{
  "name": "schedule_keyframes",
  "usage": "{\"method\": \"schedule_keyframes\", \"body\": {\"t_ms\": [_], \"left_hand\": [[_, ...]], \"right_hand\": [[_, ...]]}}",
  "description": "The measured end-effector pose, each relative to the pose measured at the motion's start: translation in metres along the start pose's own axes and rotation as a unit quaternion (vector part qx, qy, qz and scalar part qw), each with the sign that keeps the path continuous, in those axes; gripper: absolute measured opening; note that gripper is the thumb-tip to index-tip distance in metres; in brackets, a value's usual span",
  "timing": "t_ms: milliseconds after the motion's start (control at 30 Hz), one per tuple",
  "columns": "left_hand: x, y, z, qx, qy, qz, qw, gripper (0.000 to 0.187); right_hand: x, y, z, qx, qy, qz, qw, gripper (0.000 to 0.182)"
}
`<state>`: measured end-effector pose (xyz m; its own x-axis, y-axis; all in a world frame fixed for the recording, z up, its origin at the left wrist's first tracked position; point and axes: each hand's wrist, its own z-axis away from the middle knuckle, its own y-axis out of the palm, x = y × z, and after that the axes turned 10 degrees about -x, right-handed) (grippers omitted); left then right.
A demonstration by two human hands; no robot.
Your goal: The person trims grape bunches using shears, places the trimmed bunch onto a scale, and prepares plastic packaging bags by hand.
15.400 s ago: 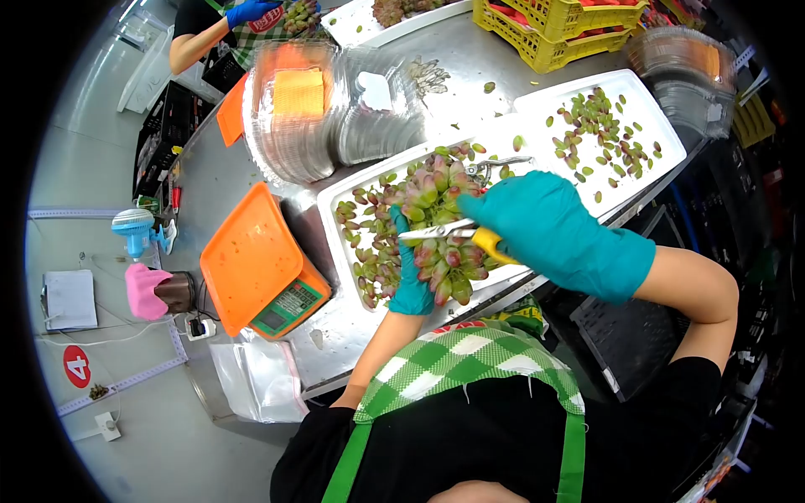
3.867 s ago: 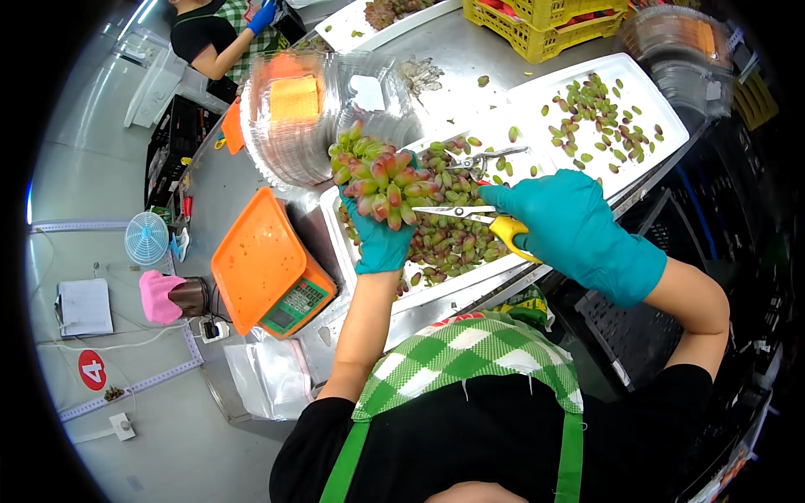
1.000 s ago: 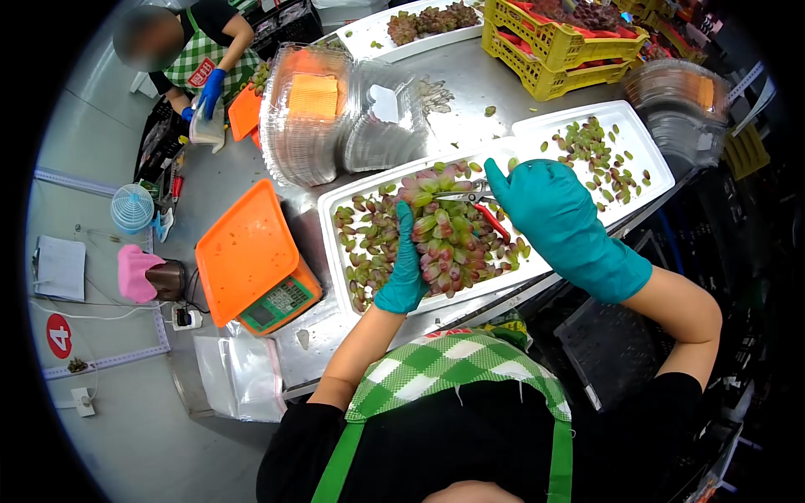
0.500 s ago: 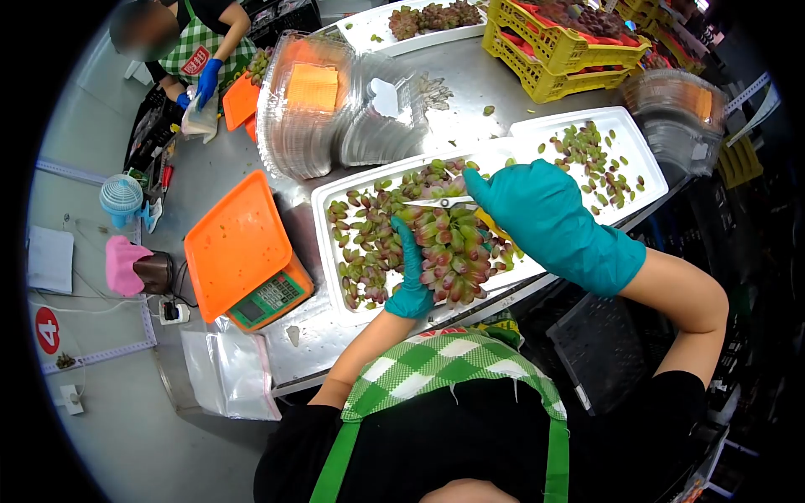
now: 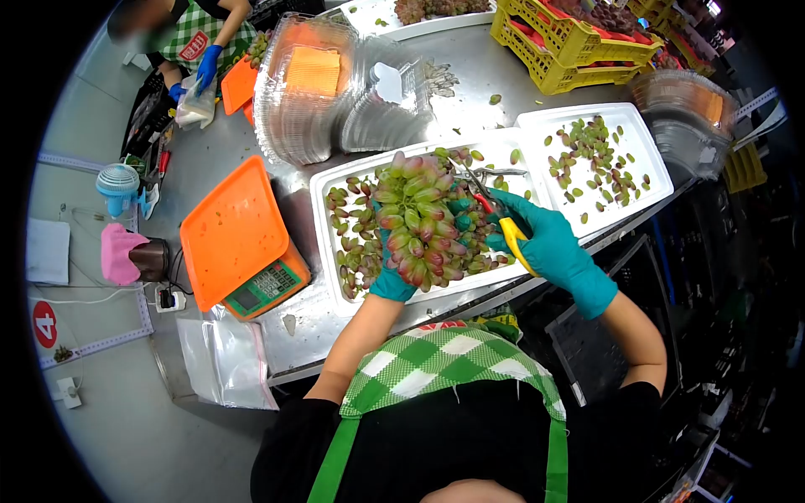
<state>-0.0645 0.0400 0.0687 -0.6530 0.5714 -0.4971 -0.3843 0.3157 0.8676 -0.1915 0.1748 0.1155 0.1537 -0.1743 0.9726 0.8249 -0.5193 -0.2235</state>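
Note:
In the head view a bunch of green and reddish-purple grapes (image 5: 419, 220) is held up over a long white tray (image 5: 329, 289). My left hand (image 5: 392, 281), in a teal glove, is closed around the bunch from its left and underside, and the grapes hide most of its fingers. Just right of the bunch, my gloved right hand (image 5: 549, 245) grips scissors (image 5: 513, 236) with yellow and red handles. Their metal blades point up and left, close to the bunch's right edge. Loose grapes (image 5: 356, 264) lie in the tray below.
A second white tray (image 5: 650, 180) with loose grapes adjoins on the right. Left stands an orange scale (image 5: 237, 235); behind are stacked clear plastic containers (image 5: 306, 126). Yellow crates (image 5: 553, 80) sit at the back right. Across the table a co-worker's blue-gloved hand (image 5: 208, 67) holds something whitish.
The bunch has been raised and turned, shifting left. My right hand has drawn back lower; the scissors, which crossed above the bunch pointing left, are now at its right side.

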Motion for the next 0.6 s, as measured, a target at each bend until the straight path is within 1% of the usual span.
{"method": "schedule_keyframes", "body": {"t_ms": [33,133,233,300,367,400,467,567,600], "left_hand": [[0.000,-0.003,-0.002,0.004,-0.002,-0.007,1.000,0.055],[0.002,-0.016,-0.014,0.020,-0.001,-0.028,0.999,0.054],[0.001,-0.026,-0.014,0.021,-0.014,-0.092,0.995,0.058],[-0.006,-0.021,-0.009,0.048,-0.080,-0.019,0.996,0.072],[-0.008,-0.020,-0.008,0.012,-0.123,-0.008,0.992,0.079],[-0.008,-0.021,-0.008,0.016,-0.129,-0.005,0.992,0.078],[-0.006,-0.021,-0.006,0.024,-0.142,0.004,0.990,0.077],[-0.005,-0.015,-0.006,-0.014,-0.131,-0.057,0.990,0.075],[-0.006,-0.013,-0.005,-0.018,-0.138,-0.060,0.988,0.075]], "right_hand": [[0.001,0.006,0.001,0.003,-0.003,-0.053,0.999,0.045],[0.002,0.018,0.002,-0.006,0.020,-0.099,0.995,0.048],[-0.012,0.027,0.003,-0.012,-0.004,-0.088,0.996,0.051],[-0.008,0.028,0.005,-0.026,-0.039,-0.026,0.999,0.053],[-0.003,0.027,0.005,-0.035,-0.077,0.016,0.996,0.055],[0.003,0.024,0.006,-0.037,-0.111,0.087,0.989,0.055],[0.016,0.012,0.008,-0.041,-0.175,0.227,0.957,0.056],[0.023,0.001,0.010,-0.025,-0.185,0.378,0.907,0.056],[0.025,-0.001,0.010,-0.031,-0.207,0.422,0.882,0.054]]}}
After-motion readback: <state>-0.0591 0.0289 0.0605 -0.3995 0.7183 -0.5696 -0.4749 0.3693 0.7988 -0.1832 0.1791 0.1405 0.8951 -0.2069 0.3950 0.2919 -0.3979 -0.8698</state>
